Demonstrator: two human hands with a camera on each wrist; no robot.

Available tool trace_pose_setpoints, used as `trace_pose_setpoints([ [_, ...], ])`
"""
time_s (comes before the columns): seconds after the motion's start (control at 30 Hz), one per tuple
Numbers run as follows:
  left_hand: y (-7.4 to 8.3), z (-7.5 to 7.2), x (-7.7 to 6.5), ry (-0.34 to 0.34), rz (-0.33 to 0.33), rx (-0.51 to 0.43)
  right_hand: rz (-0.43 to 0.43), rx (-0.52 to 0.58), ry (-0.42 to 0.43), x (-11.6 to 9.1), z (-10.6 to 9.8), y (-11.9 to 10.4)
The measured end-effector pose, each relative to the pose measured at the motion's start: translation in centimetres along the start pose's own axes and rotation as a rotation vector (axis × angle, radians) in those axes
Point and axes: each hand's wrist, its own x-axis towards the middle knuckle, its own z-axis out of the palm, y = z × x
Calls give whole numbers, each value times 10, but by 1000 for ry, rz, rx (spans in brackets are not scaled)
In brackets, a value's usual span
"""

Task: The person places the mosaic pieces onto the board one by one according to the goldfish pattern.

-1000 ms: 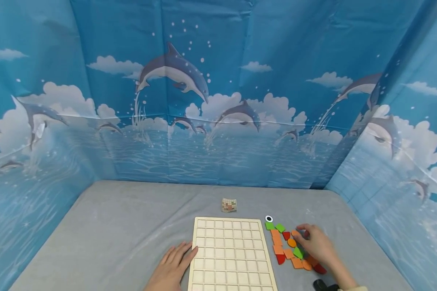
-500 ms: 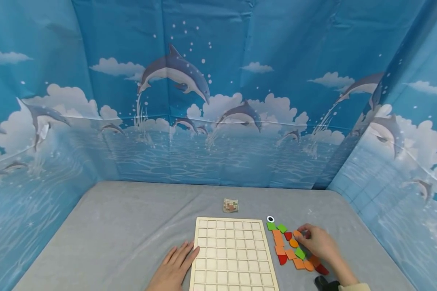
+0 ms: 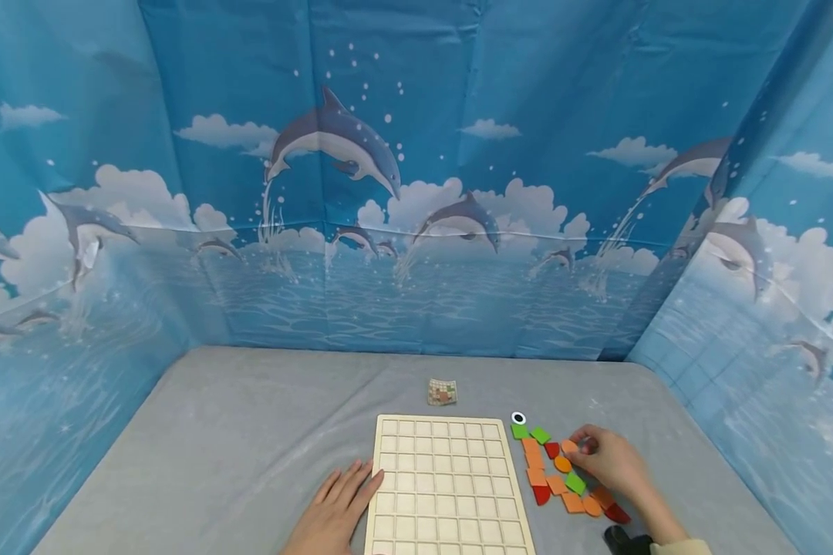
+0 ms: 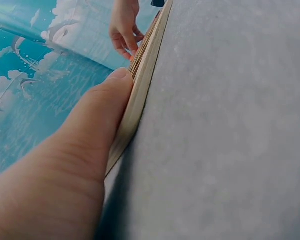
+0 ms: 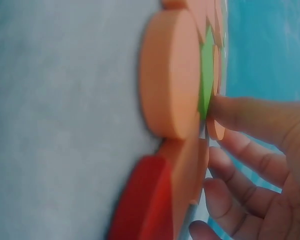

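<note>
Board (image 3: 425, 462), pale wood with a grid of square cells, lies flat on the grey surface (image 3: 236, 439) in front of me. From my end I see the left hand (image 3: 336, 505) spread along its left side, fingers straight, fingertips at the rim; the left wrist view shows the thumb against the edge. Off the board's right side, near it, lie loose flat pieces in orange, green and red. Over there I have the right hand (image 3: 607, 460), its thumb and index finger pinching an orange disc (image 3: 568, 446) at the far right of the group. Close to that disc I make out a red piece (image 3: 551, 449), a second orange disc (image 3: 562, 464) and a green tile (image 3: 575, 483). A white round piece with a black centre (image 3: 518, 418) touches the top of the group, and a small printed card (image 3: 442, 391) lies beyond the board.
</note>
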Motion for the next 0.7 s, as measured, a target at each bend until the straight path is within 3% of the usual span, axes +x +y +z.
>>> trace_pose_setpoints([
  [0.7,1,-1,2,-11,-15,-18,-41,115,28,-6,-3,6],
])
